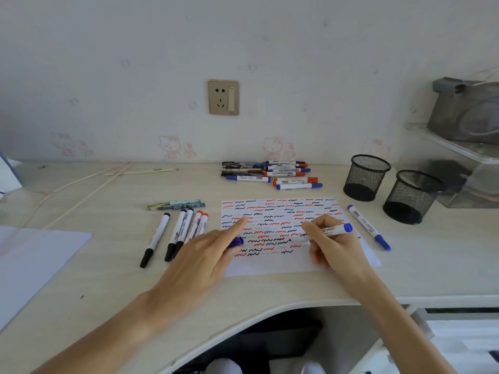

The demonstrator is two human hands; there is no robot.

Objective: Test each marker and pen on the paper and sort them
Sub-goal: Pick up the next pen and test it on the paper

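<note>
A white paper (pixel 283 265) covered in red, blue and black squiggles lies on the desk. My right hand (pixel 329 244) grips an uncapped blue marker (pixel 332 230), its tip touching the paper. My left hand (pixel 205 252) holds the blue cap (pixel 235 242) in curled fingers, index finger stretched out over the paper's left edge. Left of the paper lie black markers (pixel 172 236) and red markers (pixel 198 225). One blue marker (pixel 368 227) lies right of the paper. A pile of mixed pens and markers (pixel 272 174) sits at the back.
Two black mesh pen cups (pixel 366 177) (pixel 411 197) stand at the back right beside a clear shelf unit (pixel 464 147). A few pens (pixel 175 205) lie above the black markers. A white sheet (pixel 32 252) lies at the far left. The desk's curved front edge (pixel 243 317) is near me.
</note>
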